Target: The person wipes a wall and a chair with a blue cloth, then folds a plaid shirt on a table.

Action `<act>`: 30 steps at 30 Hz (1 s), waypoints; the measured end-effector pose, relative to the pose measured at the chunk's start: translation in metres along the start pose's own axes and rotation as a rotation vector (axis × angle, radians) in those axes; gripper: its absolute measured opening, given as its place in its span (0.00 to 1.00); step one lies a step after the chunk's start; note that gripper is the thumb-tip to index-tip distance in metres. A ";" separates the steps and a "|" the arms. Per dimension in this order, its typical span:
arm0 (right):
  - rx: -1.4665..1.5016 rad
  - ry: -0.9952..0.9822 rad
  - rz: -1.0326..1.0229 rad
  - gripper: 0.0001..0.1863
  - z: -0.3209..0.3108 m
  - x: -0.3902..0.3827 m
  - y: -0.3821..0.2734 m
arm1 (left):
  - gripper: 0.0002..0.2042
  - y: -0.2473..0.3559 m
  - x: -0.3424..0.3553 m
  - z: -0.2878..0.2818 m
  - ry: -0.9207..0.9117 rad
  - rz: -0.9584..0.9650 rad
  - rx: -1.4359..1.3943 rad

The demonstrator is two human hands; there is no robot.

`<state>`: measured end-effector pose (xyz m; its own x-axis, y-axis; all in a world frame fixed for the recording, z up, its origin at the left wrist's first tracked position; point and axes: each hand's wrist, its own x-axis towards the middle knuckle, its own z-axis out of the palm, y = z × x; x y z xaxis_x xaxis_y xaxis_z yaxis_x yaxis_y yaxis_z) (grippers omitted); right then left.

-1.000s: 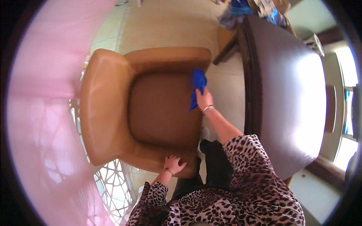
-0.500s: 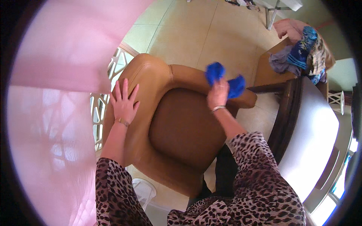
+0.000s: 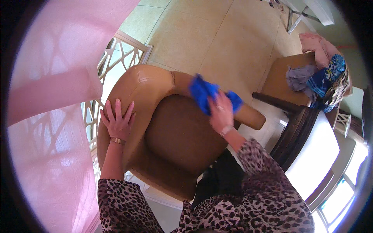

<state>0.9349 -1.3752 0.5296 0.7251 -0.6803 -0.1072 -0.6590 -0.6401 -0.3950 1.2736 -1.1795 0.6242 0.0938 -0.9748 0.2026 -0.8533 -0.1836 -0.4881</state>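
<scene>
A tan leather armchair (image 3: 155, 79) with a brown seat (image 3: 186, 128) stands in front of me. My left hand (image 3: 118, 120) lies flat on top of its backrest, fingers spread. In my right hand (image 3: 221, 114) is a bright blue cloth (image 3: 204, 93), bunched under the fingers and pressed on the chair's far armrest (image 3: 250, 115). One end of the cloth hangs out to the left of the hand, another to the right. The right fingertips are partly blurred against the cloth.
A pink sheer curtain (image 3: 50, 97) hangs at the left, beside a white lattice screen (image 3: 116, 52). On the right stands a dark-edged table (image 3: 291, 136) with a bright top. Behind it, clothes (image 3: 326, 77) are piled over a tan seat (image 3: 289, 66). Tiled floor (image 3: 202, 35) stretches beyond the armchair.
My right hand and the blue cloth have shifted left and nearer along the armrest. My left hand stays on the backrest. The whole view has turned slightly.
</scene>
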 end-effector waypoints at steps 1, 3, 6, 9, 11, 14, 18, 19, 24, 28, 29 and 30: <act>-0.013 -0.025 0.089 0.33 -0.010 -0.027 0.024 | 0.26 0.002 0.002 -0.001 -0.007 -0.010 -0.005; -0.084 0.025 0.223 0.36 -0.010 -0.085 0.075 | 0.26 0.007 0.004 -0.002 -0.015 -0.012 -0.014; -0.130 0.106 0.304 0.38 -0.001 -0.109 0.088 | 0.25 0.007 0.009 -0.003 -0.007 -0.005 -0.003; -0.031 -0.038 0.206 0.41 -0.004 -0.034 0.019 | 0.24 0.005 0.007 -0.005 -0.020 -0.018 0.009; 0.045 -0.033 0.066 0.42 0.002 0.032 -0.037 | 0.25 0.005 0.003 -0.006 -0.059 -0.026 0.018; -0.102 0.216 -0.035 0.39 0.049 0.115 -0.088 | 0.25 0.003 0.016 -0.008 0.003 0.002 0.004; -0.118 0.177 -0.045 0.36 0.041 0.110 -0.057 | 0.27 0.003 0.016 -0.005 -0.017 0.007 0.051; -0.128 0.111 0.007 0.40 0.032 0.090 -0.035 | 0.27 0.002 0.017 -0.005 0.000 0.017 0.034; -0.177 -0.066 0.364 0.53 -0.027 -0.055 0.069 | 0.28 -0.001 0.012 0.000 0.039 0.029 0.029; -0.121 -0.034 0.616 0.54 -0.032 -0.117 0.114 | 0.30 -0.005 0.017 0.002 0.032 0.043 0.034; -0.156 0.004 0.595 0.53 -0.029 -0.114 0.111 | 0.30 -0.004 0.018 0.001 0.016 0.041 0.019; -0.192 0.041 0.571 0.53 -0.025 -0.108 0.105 | 0.31 -0.003 0.019 0.000 -0.002 0.036 0.003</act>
<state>0.7825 -1.3775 0.5222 0.2399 -0.9462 -0.2173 -0.9690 -0.2197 -0.1130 1.2777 -1.1979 0.6299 0.0645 -0.9809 0.1834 -0.8545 -0.1492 -0.4976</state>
